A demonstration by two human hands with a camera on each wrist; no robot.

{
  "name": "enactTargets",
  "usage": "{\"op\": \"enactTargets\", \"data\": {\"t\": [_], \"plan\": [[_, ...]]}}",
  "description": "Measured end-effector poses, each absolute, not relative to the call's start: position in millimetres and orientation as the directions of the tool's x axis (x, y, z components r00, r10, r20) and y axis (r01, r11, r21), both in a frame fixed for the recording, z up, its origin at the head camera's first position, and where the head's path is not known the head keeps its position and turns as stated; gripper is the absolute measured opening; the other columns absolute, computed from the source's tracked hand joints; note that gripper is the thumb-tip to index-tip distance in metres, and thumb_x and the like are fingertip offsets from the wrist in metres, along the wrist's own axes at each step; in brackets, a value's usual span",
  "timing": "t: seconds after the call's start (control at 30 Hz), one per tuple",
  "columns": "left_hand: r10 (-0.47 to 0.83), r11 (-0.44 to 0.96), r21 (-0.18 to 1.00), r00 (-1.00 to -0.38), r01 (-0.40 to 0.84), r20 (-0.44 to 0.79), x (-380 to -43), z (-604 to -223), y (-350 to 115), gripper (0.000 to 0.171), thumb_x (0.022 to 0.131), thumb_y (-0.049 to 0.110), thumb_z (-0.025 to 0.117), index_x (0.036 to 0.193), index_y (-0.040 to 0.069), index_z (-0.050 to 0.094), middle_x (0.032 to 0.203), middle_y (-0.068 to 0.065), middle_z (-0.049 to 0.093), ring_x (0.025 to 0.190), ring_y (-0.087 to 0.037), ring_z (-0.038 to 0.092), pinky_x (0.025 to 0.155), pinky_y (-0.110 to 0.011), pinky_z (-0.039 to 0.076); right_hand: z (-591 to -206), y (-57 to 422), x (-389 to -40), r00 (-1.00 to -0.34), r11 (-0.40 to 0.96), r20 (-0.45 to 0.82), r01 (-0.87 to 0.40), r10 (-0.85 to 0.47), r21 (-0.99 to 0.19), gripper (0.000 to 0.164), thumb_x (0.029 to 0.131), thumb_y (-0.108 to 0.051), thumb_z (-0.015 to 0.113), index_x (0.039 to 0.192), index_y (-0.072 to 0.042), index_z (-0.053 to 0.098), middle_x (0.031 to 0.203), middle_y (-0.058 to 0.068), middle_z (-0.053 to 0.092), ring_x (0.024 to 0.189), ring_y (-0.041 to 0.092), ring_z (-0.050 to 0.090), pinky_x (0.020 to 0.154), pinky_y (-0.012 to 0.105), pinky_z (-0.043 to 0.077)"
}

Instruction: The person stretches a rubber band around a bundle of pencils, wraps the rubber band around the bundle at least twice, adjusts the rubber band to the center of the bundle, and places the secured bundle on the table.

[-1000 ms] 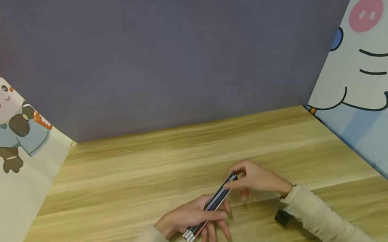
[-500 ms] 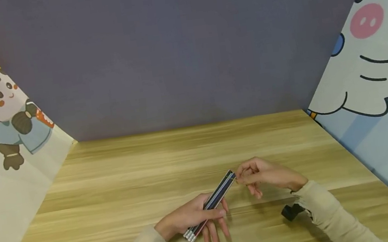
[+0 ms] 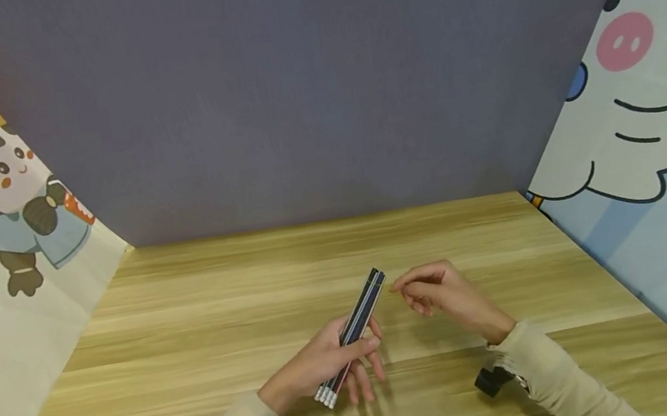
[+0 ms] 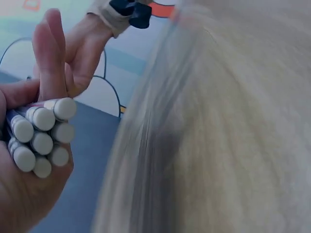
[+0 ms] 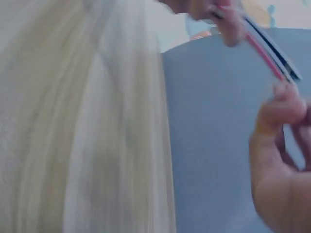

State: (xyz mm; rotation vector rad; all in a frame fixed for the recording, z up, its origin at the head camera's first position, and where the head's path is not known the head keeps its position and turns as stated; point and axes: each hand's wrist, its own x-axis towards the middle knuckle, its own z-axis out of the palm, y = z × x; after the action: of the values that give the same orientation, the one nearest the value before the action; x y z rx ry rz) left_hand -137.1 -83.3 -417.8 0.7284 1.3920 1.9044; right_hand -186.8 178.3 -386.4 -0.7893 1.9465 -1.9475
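Note:
A bundle of pencils (image 3: pixel 361 313) with white erasers slants up and to the right over the table. My left hand (image 3: pixel 325 360) grips it around the lower half, the thumb laid across the top. In the left wrist view, the several eraser ends (image 4: pixel 42 143) sit packed together in the palm. Just right of the bundle's far end is my right hand (image 3: pixel 446 295), its fingers bent and thumb and index fingertips close together. The right wrist view has a yellow-orange blur (image 5: pixel 265 124) on that thumb; I cannot tell whether it is something held.
The wood-grain table (image 3: pixel 226 306) runs back to a dark grey panel (image 3: pixel 306 99). Cartoon-printed side walls (image 3: pixel 648 145) flank it on left and right. Black wrist straps (image 3: pixel 494 380) sit at the cream sleeves (image 3: pixel 557 368).
My right hand has come off the far end of the pencils and now sits just to its right. The left hand has tipped the bundle steeper, raising its far end in the head view.

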Motion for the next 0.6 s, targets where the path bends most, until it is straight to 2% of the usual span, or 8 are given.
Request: {"op": "enactTargets", "data": {"t": [0.07, 0.17, 0.37, 0.47, 0.6], "plan": [[0.770, -0.194, 0.972, -0.635, -0.133, 0.067, -135.0, -415.7, -81.8, 0.021, 0.107, 0.015, 0.046, 0.122, 0.001, 0.042, 0.084, -0.019, 0.069, 0.056, -0.026, 0.070, 0.040, -0.041, 0.056, -386.9, 174.2, -185.3, -0.841, 0.015, 0.158, -0.194, -0.518, -0.981, 0.023, 0.100, -0.006, 0.059, 0.112, 0.011, 0.068, 0.075, 0.017, 0.063, 0.056, 0.009, 0.053, 0.045, 0.022, 0.044], [0.764, -0.138, 0.989, -0.641, -0.055, 0.071, -131.7, -412.3, -78.7, 0.023, 0.107, 0.015, 0.046, 0.121, -0.003, 0.042, 0.083, -0.023, 0.068, 0.056, -0.026, 0.070, 0.041, -0.049, 0.056, -387.1, 172.1, -183.2, -0.842, 0.118, 0.112, -0.204, -0.528, -0.972, 0.021, 0.098, -0.005, 0.060, 0.109, 0.008, 0.071, 0.067, 0.015, 0.060, 0.047, 0.008, 0.047, 0.037, 0.023, 0.038], [0.766, 0.030, 0.994, -0.641, 0.107, 0.046, -124.5, -407.9, -76.7, 0.017, 0.106, 0.010, 0.047, 0.117, -0.004, 0.046, 0.078, -0.021, 0.067, 0.052, -0.023, 0.069, 0.039, -0.045, 0.055, -387.0, 174.5, -182.4, -0.751, 0.263, -0.054, -0.162, -0.658, -0.951, 0.012, 0.091, -0.006, 0.071, 0.097, 0.003, 0.075, 0.053, -0.001, 0.052, 0.037, 0.005, 0.036, 0.034, 0.019, 0.029], [0.769, 0.144, 0.969, -0.639, 0.202, 0.019, -120.6, -406.9, -77.9, 0.012, 0.107, 0.011, 0.046, 0.113, 0.001, 0.050, 0.072, -0.013, 0.065, 0.047, -0.017, 0.067, 0.035, -0.040, 0.054, -386.4, 176.3, -182.8, -0.705, 0.331, -0.120, -0.170, -0.699, -0.928, 0.010, 0.085, -0.010, 0.079, 0.093, -0.005, 0.077, 0.057, -0.004, 0.057, 0.038, 0.004, 0.038, 0.035, 0.018, 0.032], [0.768, 0.281, 0.904, -0.640, 0.323, -0.010, -115.4, -406.1, -78.7, 0.011, 0.108, 0.013, 0.042, 0.106, 0.007, 0.051, 0.065, -0.005, 0.061, 0.039, -0.008, 0.061, 0.031, -0.033, 0.050, -382.2, 177.8, -180.5, -0.677, 0.446, -0.090, -0.374, -0.731, -0.813, 0.018, 0.080, -0.024, 0.085, 0.096, -0.021, 0.079, 0.074, -0.010, 0.068, 0.050, 0.001, 0.047, 0.043, 0.017, 0.041]]}}
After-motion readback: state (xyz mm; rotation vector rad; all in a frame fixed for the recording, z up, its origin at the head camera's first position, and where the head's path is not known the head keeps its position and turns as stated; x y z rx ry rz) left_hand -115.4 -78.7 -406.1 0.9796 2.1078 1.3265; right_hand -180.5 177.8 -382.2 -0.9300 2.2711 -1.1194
